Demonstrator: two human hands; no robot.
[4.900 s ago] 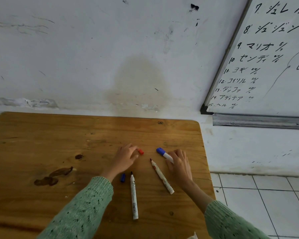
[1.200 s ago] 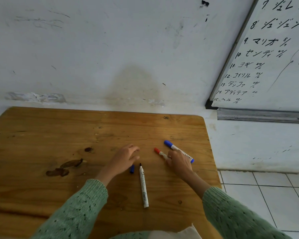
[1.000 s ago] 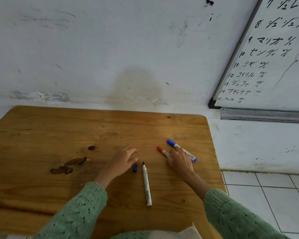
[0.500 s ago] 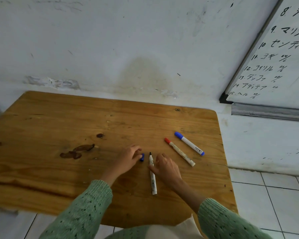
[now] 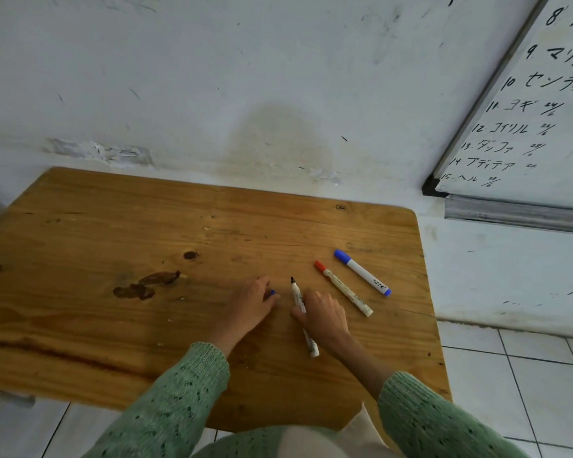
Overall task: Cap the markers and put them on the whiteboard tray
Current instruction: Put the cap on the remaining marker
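Three markers lie on the wooden table (image 5: 119, 246) in the single head view, and two of them already wear caps. The blue-capped marker (image 5: 362, 272) and the red-capped marker (image 5: 343, 288) rest side by side, close but apart, at about two o'clock from the right hand (image 5: 325, 317). The uncapped marker (image 5: 302, 312), black tip pointing to twelve o'clock, lies on the wood with the right hand resting on its barrel, thumb touching its left side; whether the fingers have closed round it I cannot tell. The left hand (image 5: 250, 304) sits just at nine o'clock of that tip, fingers curled and pinching a small blue cap (image 5: 272, 293) between thumb and fingertips.

Capping this last marker is the step in hand, as I judge it. It would go best if the right hand takes the barrel near the tip end, lifts it clear of the wood, and the left brings the cap's open mouth in line before pushing straight on until it seats. A slanted push could smear ink on the fingers.

The whiteboard tray (image 5: 516, 214) hangs at two o'clock, off the table, empty where it shows.

Printing on the barrels is too small to read. The whiteboard (image 5: 543, 104) carries a numbered list in Japanese script, with numbers 8 to 15 legible.
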